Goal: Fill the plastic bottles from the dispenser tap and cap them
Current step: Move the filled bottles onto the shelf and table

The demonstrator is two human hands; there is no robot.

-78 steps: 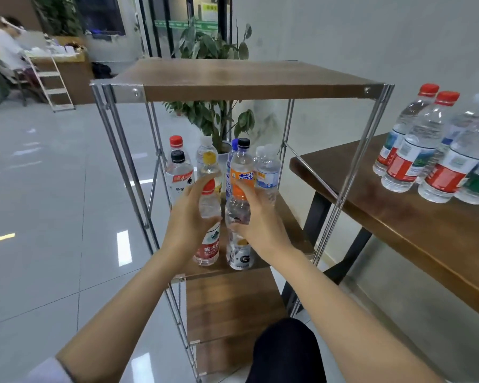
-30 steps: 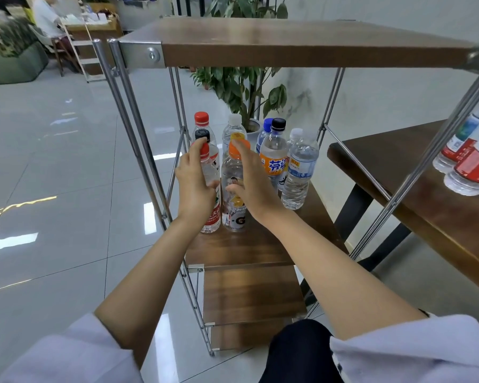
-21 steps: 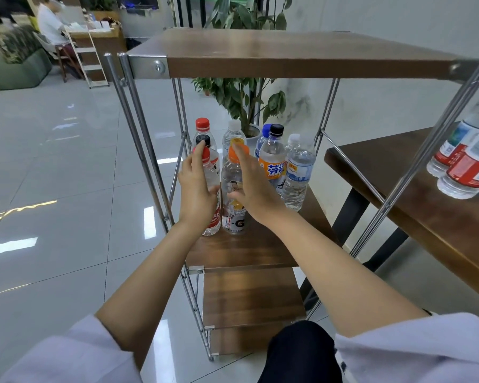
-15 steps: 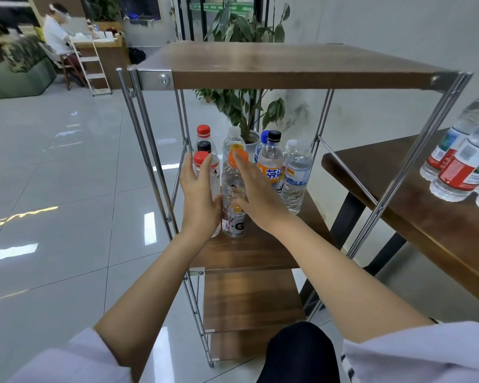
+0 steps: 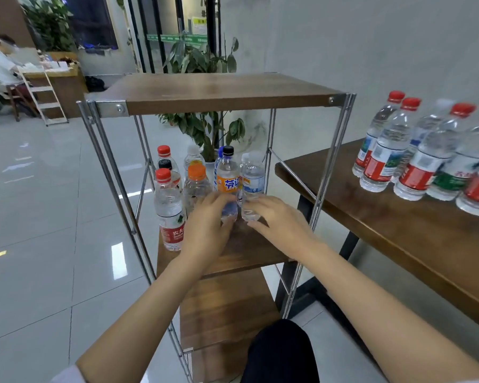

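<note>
The left hand (image 5: pixel 208 228) reaches in low with its fingers bent against the left side of the orange-labelled bottle (image 5: pixel 228 183), but motion blur hides whether they actually clasp it. The right hand (image 5: pixel 278 221) lies with fingers stretched forward, relaxed, their tips touching the base of the blue-labelled bottle (image 5: pixel 252 181) without closing round it. These two capped bottles stand upright and just beside each other at the right of a cluster on the middle shelf (image 5: pixel 249 250). To their left stand an orange-capped bottle (image 5: pixel 196 186) and, nearest the shelf's front left, a red-capped bottle (image 5: pixel 169 208) with a red label. More capped bottles crowd behind them. The shelf is dark wood-grain board, one of several tiers in a rack with slim metal posts (image 5: pixel 329 167). The top board (image 5: pixel 221 89) sits above it and a lower board (image 5: pixel 227 308) beneath. Just to the right of the rack is a brown wooden table (image 5: pixel 398 230) on black legs, carrying a group of water bottles (image 5: pixel 385 158), mostly red-capped. A potted plant (image 5: pixel 205 125) shows behind the rack. The floor (image 5: pixel 39 217) is glossy pale tile reflecting ceiling lights, and a plain grey wall (image 5: pixel 371 51) rises on the right. Far back on the left a seated person (image 5: pixel 0 64) is at a counter beside a small stepladder (image 5: pixel 49 98).
</note>
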